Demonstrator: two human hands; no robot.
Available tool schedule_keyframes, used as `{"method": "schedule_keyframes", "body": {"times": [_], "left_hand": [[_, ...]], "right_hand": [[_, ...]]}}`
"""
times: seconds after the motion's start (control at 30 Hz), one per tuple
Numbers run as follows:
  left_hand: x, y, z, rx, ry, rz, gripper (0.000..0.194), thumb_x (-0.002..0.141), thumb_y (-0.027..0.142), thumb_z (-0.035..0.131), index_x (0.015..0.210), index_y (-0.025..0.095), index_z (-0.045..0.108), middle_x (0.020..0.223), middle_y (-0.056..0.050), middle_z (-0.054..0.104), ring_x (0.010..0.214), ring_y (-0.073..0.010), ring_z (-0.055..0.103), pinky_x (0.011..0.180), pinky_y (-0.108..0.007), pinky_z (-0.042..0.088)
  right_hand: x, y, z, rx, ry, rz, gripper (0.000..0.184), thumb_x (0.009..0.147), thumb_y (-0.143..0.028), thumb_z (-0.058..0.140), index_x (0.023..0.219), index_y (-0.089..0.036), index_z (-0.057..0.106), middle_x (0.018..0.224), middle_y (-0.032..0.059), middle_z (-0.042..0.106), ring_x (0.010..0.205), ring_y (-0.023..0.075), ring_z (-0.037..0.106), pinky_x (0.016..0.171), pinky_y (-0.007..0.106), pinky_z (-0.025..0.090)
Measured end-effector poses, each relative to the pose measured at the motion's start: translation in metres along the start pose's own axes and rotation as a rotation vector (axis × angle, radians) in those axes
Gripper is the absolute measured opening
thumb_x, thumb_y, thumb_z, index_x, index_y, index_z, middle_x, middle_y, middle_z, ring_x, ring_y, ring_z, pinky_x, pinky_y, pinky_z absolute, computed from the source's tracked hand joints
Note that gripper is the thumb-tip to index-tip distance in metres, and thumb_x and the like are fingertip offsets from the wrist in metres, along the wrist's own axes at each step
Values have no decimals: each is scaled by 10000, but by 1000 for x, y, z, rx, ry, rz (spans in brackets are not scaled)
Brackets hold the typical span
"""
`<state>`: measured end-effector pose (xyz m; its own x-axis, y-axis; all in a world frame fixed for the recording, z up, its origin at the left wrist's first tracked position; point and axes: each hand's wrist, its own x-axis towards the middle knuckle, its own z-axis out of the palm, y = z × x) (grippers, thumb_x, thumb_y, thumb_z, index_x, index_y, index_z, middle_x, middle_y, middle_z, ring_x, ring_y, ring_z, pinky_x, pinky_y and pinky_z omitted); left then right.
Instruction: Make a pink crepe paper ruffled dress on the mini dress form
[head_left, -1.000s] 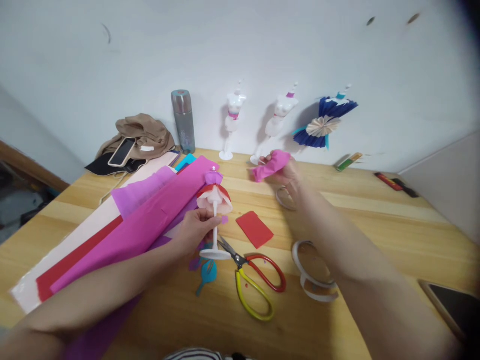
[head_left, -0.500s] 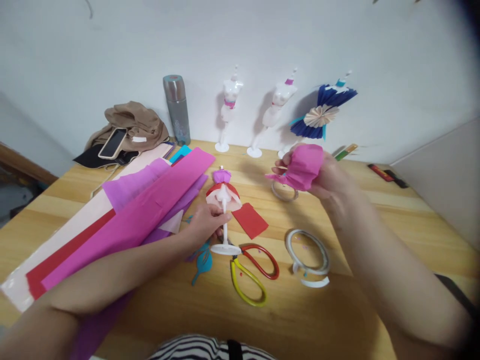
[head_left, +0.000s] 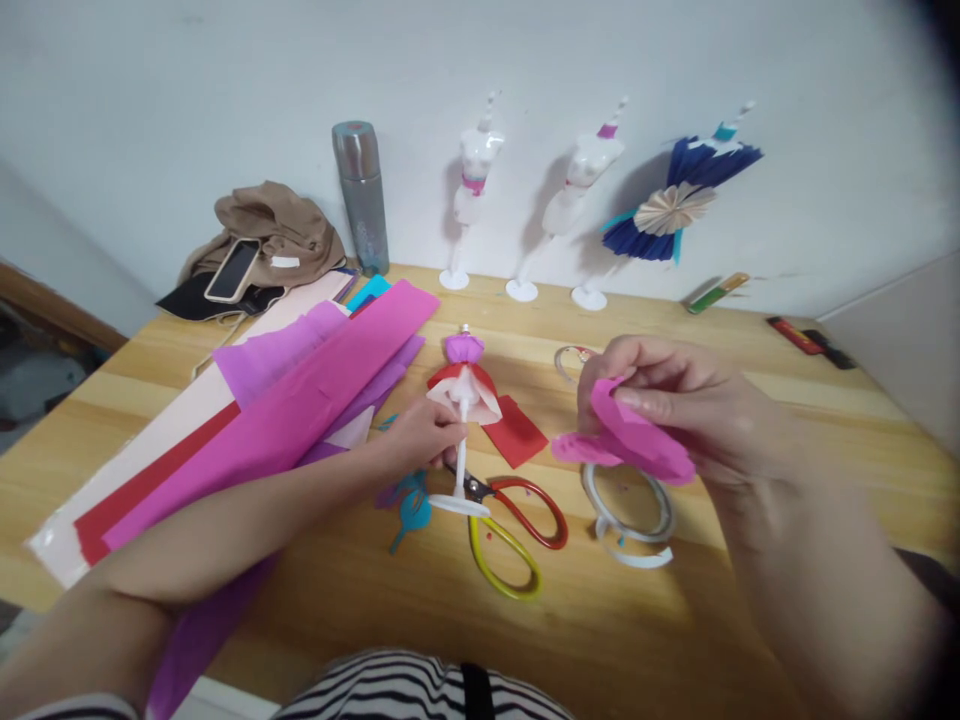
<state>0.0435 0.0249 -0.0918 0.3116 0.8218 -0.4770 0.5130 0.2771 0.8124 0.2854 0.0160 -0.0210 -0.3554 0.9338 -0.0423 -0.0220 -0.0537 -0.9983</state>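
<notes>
Hands apart, left gripping doll stand, right pinching pink paper, bare wood rightward.

A pale, blue-gray wall rises behind a light wooden tabletop, its grain running in honey-colored bands. Soft shadows fall on the wall just above the tabletop's far edge. At right, a whitish panel stands at the side edge, meeting the wall in a corner. At far left, a brown wooden strip slants above a dark, blurred area whose contents are unclear. The light is diffuse.
</notes>
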Motion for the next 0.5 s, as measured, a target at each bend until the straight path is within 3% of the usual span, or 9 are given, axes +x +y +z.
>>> {"method": "schedule_keyframes", "body": {"times": [0.13,0.23,0.33,0.43,0.5], "left_hand": [[1,1,-2,173,-66,151,412,831,114,499,420,149,491,418,29,470,423,-65,409,479,-206,296],[3,-4,-1,299,-133,303,393,783,60,485,408,157,418,420,43,393,453,-73,359,499,-229,251],[3,-12,3,539,-50,432,322,777,83,520,465,148,475,483,26,446,501,-89,342,526,-269,196],[-3,-16,2,713,39,427,198,784,165,588,590,138,618,609,-25,598,554,-112,417,546,-286,194],[-11,-12,-5,693,42,413,141,758,183,630,628,133,650,624,-30,621,564,-116,458,543,-273,222]], "right_hand": [[-10,1,5,44,-26,52,263,669,-395,889,748,-223,708,609,-2,617,505,100,549,441,188,405],[-16,0,9,59,-47,40,238,683,-397,879,758,-236,719,620,10,634,529,117,570,462,204,430],[-19,-1,14,67,-39,30,231,686,-389,879,751,-234,721,628,13,642,531,112,576,470,200,438],[-19,1,25,55,-31,33,217,706,-363,869,754,-228,706,617,-17,621,486,73,518,446,171,400],[-18,5,34,-41,-38,7,178,759,-342,826,786,-228,693,634,-27,621,489,72,513,450,178,408]]}}
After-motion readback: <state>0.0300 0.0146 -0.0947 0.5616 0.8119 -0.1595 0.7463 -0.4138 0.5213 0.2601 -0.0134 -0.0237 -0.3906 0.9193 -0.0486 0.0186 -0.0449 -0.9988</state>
